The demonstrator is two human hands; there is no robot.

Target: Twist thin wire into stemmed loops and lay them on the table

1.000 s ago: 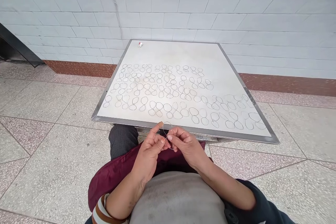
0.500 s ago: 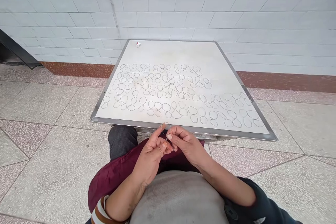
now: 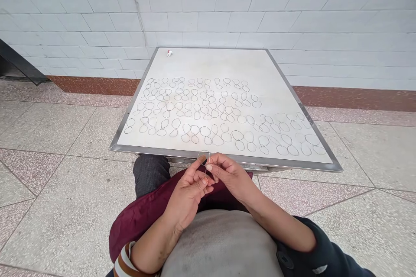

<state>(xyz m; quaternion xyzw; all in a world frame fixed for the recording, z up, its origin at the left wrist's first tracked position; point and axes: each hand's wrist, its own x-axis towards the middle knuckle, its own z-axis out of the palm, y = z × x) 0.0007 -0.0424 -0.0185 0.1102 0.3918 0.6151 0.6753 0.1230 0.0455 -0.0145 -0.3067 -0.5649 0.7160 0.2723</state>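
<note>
A thin wire loop (image 3: 204, 151) stands up between my two hands, just in front of the table's near edge. My left hand (image 3: 191, 184) pinches the lower end of the wire between thumb and finger, with its index finger raised against the loop. My right hand (image 3: 227, 173) grips the wire at the loop's right side, thumb against fingertips. Part of the wire is hidden behind my fingers. Beyond my hands, several figure-eight wire pieces (image 3: 238, 139) lie in rough rows on the white tabletop (image 3: 214, 62).
The table has a grey metal rim (image 3: 302, 165) and stands against a white tiled wall (image 3: 198, 21). A small white and red object (image 3: 169, 53) sits at its far left corner. Below my arms are a dark red cloth (image 3: 130, 229) and a dark-trousered knee (image 3: 151, 177).
Both hands keep their hold on the wire, with only slight finger movement. The whole view has shifted a little.
</note>
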